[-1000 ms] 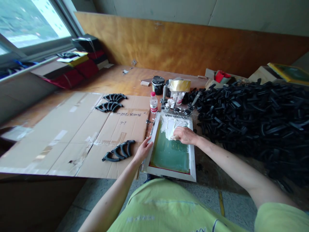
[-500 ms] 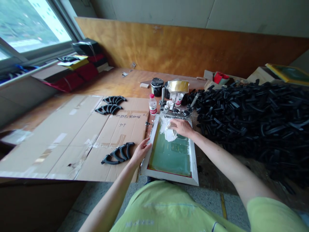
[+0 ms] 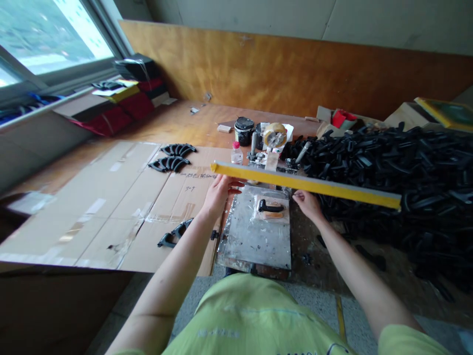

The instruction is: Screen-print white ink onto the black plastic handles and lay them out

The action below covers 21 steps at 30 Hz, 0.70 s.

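Note:
The yellow-edged screen frame (image 3: pixel 306 185) is tilted up on its far hinge, and I see it edge-on as a long bar. My left hand (image 3: pixel 219 193) grips its left end from below. Under it lies the grey metal base plate (image 3: pixel 254 241), with one black plastic handle part (image 3: pixel 270 207) resting on a clear taped patch. My right hand (image 3: pixel 307 203) hovers at the plate's right edge, just right of that part, with its fingers bent. The frame's edge partly hides the fingertips.
A large heap of black plastic parts (image 3: pixel 391 167) fills the right side. Flattened cardboard (image 3: pixel 111 207) on the left carries small groups of black parts (image 3: pixel 173 234). A water bottle (image 3: pixel 236 153), a black jar (image 3: pixel 244 129) and a tape roll (image 3: pixel 275 134) stand behind the plate.
The screen frame lay flat while my right hand wiped white ink across it. Now the frame is swung up, the plate and black part are uncovered, and my right hand is at the plate's edge.

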Each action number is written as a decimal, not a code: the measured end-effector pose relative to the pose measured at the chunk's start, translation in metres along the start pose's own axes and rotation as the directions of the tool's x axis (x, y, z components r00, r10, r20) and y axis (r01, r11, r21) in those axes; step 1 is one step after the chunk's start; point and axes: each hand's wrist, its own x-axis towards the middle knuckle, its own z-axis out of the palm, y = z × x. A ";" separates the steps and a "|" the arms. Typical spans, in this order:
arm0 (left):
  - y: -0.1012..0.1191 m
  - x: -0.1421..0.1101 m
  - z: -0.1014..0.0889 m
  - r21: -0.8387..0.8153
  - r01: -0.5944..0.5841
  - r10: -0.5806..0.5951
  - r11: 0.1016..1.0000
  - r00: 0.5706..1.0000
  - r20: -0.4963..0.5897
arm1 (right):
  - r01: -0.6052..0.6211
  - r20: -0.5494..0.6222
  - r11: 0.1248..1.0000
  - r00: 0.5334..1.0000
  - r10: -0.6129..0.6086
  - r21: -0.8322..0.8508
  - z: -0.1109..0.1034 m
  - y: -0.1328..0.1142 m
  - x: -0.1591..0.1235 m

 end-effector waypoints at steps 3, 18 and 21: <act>-0.006 0.009 0.003 -0.027 0.037 -0.037 0.999 0.999 -0.028 | 0.175 0.168 0.984 0.972 -0.165 -0.046 0.030 -0.019 -0.024; -0.149 -0.090 0.052 -0.165 0.611 -0.631 0.774 0.765 -0.129 | 0.531 0.373 0.832 0.747 -0.550 0.163 0.024 -0.078 -0.090; -0.160 -0.095 0.030 0.170 0.580 -0.542 0.797 0.810 -0.223 | 0.319 0.309 0.919 0.872 -0.380 0.230 0.009 -0.030 -0.049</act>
